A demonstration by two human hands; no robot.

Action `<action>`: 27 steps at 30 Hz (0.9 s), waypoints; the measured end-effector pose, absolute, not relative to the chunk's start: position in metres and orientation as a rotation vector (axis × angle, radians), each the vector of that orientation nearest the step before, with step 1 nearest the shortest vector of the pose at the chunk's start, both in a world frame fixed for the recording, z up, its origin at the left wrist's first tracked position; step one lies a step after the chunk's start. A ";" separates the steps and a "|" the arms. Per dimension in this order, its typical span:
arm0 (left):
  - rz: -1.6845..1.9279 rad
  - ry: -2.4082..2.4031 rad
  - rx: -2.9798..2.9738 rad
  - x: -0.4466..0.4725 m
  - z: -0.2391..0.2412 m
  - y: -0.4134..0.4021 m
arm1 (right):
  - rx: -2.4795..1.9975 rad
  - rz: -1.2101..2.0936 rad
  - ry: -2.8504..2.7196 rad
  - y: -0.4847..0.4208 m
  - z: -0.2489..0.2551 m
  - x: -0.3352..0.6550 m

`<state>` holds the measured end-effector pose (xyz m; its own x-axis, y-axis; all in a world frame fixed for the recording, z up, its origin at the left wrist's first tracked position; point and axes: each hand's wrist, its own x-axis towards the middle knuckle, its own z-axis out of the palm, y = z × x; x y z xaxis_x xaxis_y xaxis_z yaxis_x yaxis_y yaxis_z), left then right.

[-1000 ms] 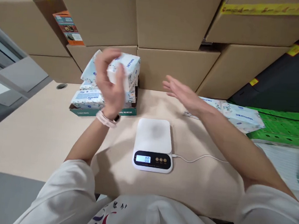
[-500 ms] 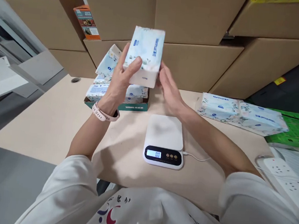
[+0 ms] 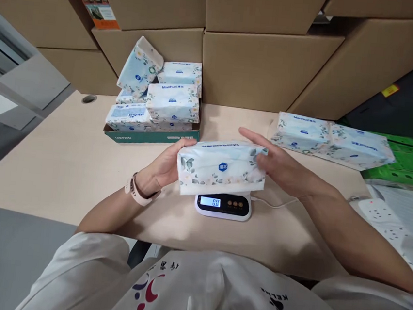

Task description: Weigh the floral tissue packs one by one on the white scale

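Between my hands is a pack of tissues (image 3: 223, 169), light blue and white with a flower print, its long side facing me. It is over the white kitchen scale (image 3: 222, 214) and hides most of the scale's plate; whether it touches the plate I cannot tell. My left hand (image 3: 167, 166), with a pale watch strap at its wrist, grips the pack's left end. At the other end my right hand (image 3: 277, 162) presses its thumb on the pack, one finger stretched out behind. The scale's lit display reads 0.0.
A green carton (image 3: 149, 137) at the back left holds several tissue packs (image 3: 173, 102), one leaning on top. Two more packs (image 3: 303, 132) lie end to end at the back right. Cardboard boxes (image 3: 254, 72) wall the table's rear. A power strip (image 3: 379, 213) sits right.
The tissue pack has come down and toward me, from up near the boxes to over the scale, and has turned long side across. My view has tilted slightly downward.
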<state>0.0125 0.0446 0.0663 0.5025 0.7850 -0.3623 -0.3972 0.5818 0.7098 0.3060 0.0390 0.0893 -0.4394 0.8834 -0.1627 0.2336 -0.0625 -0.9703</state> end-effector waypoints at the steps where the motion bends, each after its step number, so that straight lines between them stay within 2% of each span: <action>1: 0.769 0.748 0.599 0.016 0.067 0.042 | -1.206 1.555 -1.686 0.034 0.087 0.307; 6: 1.046 0.718 0.785 0.032 0.070 0.028 | -1.129 1.025 -1.809 0.016 0.064 0.306; 8: 1.069 0.698 0.892 0.036 0.065 0.024 | -1.106 0.912 -1.831 0.016 0.050 0.309; 13: 1.009 0.742 1.141 0.037 0.035 0.021 | -1.061 1.060 -1.866 0.031 0.019 0.320; 19: 0.936 0.807 1.284 0.035 0.007 0.014 | -1.061 1.310 -1.803 0.041 0.011 0.324; 27: 1.008 0.916 1.311 0.029 0.002 0.009 | -1.139 1.179 -1.769 0.025 -0.001 0.334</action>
